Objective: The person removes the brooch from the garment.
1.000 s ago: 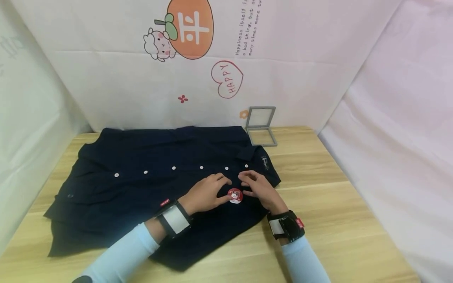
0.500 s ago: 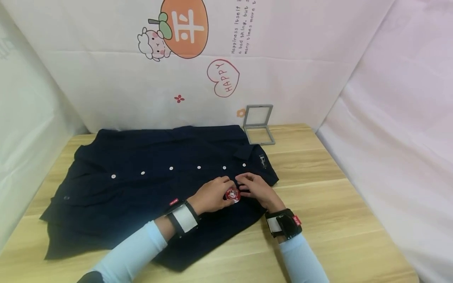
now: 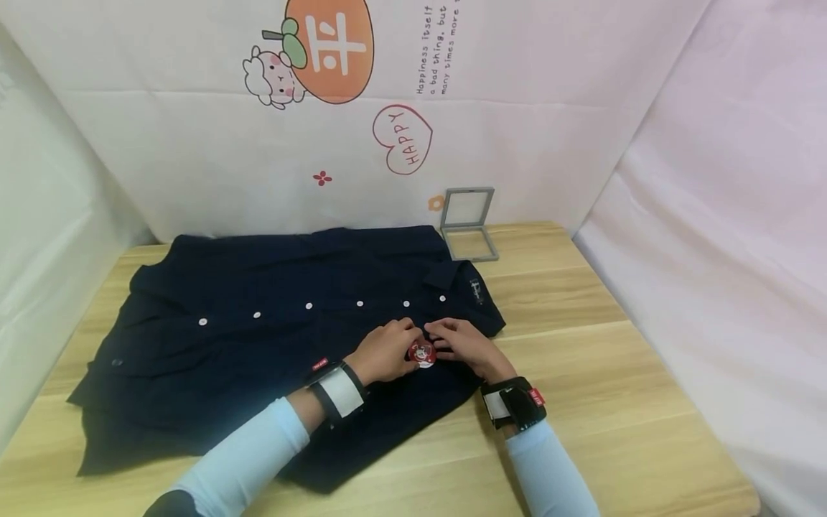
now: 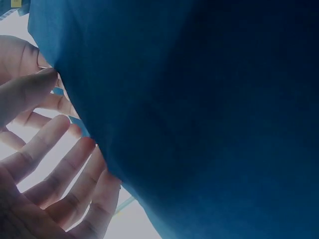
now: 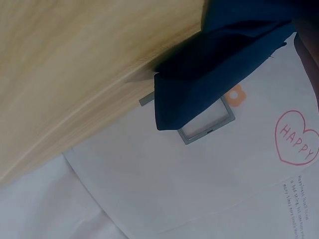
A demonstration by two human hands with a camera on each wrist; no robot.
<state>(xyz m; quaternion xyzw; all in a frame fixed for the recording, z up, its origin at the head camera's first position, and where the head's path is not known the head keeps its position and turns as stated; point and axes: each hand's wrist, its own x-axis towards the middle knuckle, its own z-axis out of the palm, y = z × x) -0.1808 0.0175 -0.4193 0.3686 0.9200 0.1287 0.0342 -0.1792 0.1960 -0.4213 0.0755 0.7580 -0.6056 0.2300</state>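
Pinches a round red badge (image 3: 423,354) at its left side with the thumb and fingertips of the left hand (image 3: 385,352). Has the right hand (image 3: 466,347) at the opposite side, with bent fingers close against the rim; cannot tell whether clamped on badge or cloth. Shows only a narrow gap between the two hands, with the badge in the middle. Bears a white figure on red, with details too small to make out.

Sits, as to the badge, on the front of a navy shirt (image 3: 194,395), near the collar and on the near side of six white buttons (image 3: 309,306). Lies flat, as to the shirt, on a wood-grain table (image 3: 581,345). Carries pale collar lettering (image 3: 476,289), too small to read. Shows in the left wrist view mostly blue cloth, with fingers along its edge.

Wears dark wristbands (image 3: 523,402) over pale blue sleeves (image 3: 242,452), with white marks on red tags (image 3: 537,396), likewise unreadable.

Reads "HAPPY", turned sideways, inside a red heart (image 3: 403,140) on the white backdrop (image 3: 530,158). Reads "Happiness itself", "a bad thing, but" and "many times more" in the sideways printed lines (image 3: 436,50), cut off at the top edge. Displays one large white character on an orange fruit (image 3: 362,57), beside a cartoon lamb (image 3: 265,75). Stands unfolded just beyond the collar, near an orange flower (image 3: 436,204): a grey frame (image 3: 446,208).
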